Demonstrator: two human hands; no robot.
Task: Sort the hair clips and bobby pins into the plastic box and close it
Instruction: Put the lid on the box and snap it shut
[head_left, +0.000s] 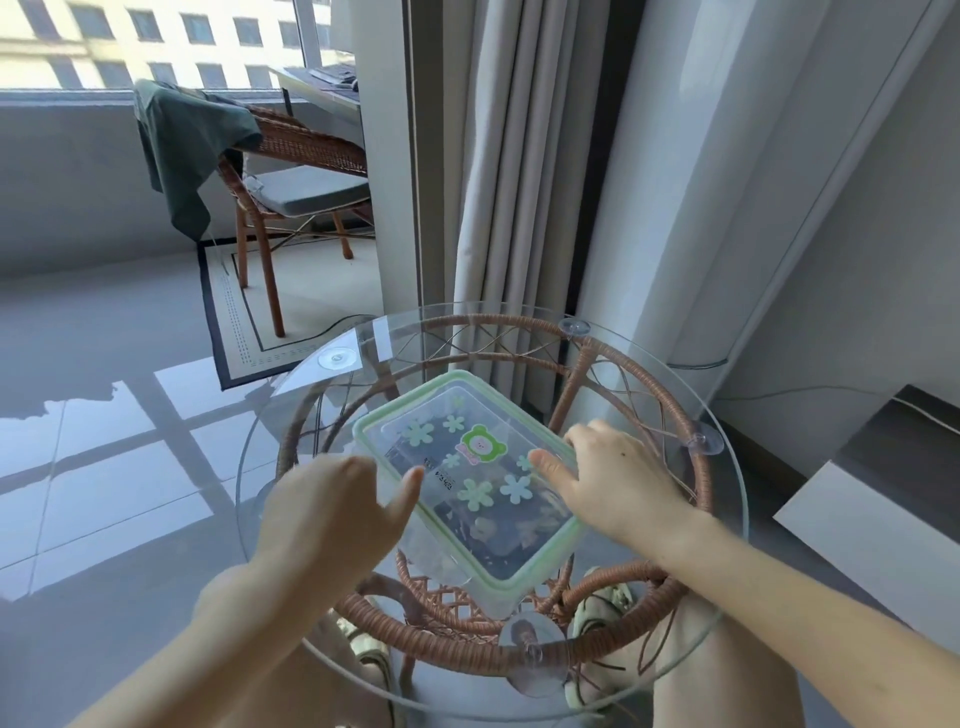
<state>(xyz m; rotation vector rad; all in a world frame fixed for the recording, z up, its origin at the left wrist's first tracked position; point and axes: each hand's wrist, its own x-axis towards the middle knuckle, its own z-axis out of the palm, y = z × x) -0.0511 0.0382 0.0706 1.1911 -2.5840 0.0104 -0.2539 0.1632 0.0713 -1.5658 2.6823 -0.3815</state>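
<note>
Fingers of the right hand curl over the right edge of the plastic box, thumb flat on the lid: grasping. Left hand sits at the box's left edge, thumb touching the lid rim. Its other fingers are hidden behind the hand, so their grip cannot be told. Box lies at the middle of the round glass desk, set at an angle, with the green-rimmed lid on top. Dark items show through the lid, too blurred to identify.
</note>
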